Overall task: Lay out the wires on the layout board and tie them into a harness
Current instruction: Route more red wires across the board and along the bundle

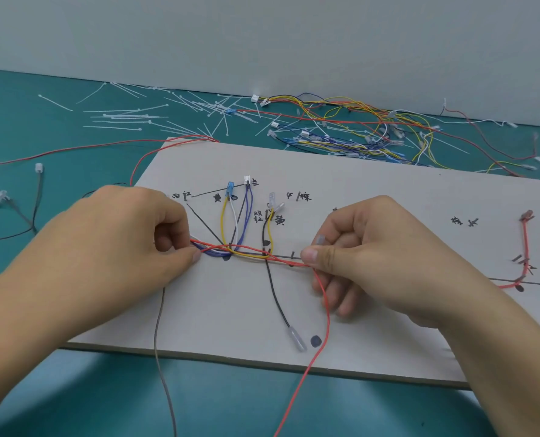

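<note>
Evidently I've got the red wire (289, 262) held taut along the layout board's (388, 190) drawn line, left hand (126, 244) pinching the wire bundle (221, 252), right hand (376, 257) fingers (313, 255) gripping the red, prob. to straighten for tying.

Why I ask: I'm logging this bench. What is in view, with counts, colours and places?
layout board: one, grey, on the table.
table: one, teal, beneath everything.
wire bundle: one; red, yellow, white, purple, black; on the board between the hands.
separate red wire: one, red, board's right end.
black wire: one, black, from the bundle toward the board's near edge.
cable ties: many, white, scattered beyond the board, left.
loose wires: many, mixed colours, heaped beyond the board, right.
left hand: one, pinching the bundle's left end.
right hand: one, pinching the bundle's right end.
</note>
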A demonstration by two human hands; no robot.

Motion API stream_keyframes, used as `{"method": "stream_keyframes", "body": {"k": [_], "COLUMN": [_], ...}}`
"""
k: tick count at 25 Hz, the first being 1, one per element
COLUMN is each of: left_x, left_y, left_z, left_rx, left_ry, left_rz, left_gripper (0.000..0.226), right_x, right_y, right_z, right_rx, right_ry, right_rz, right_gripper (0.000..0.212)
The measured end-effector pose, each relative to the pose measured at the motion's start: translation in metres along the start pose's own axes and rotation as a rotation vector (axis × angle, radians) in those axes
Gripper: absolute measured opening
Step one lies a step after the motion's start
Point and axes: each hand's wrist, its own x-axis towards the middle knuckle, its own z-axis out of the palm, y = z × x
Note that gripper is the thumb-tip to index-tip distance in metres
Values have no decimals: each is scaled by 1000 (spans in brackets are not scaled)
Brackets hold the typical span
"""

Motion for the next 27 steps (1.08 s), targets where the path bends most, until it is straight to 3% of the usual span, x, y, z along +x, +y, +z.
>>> {"method": "stream_keyframes", "body": {"k": [5, 10, 18, 27], "left_x": [20, 48, 53, 53], "left_y": [28, 46, 38, 34], "left_z": [-14, -5, 9, 14], "left_rx": [-98, -179, -305, -333], "left_ry": [-70, -295, -308, -317], "left_rz": [199, 343, 331, 260], "left_gripper": [19, 9, 9, 20], "right_x": [2, 4, 14, 57], "right_y": [1, 2, -9, -29], "right_z": [0, -1, -1, 1], "right_rx": [24, 39, 23, -366], "right_ry": [43, 74, 150, 195], "right_rz": [-12, -30, -202, -179], "right_gripper": [20, 21, 14, 18]}}
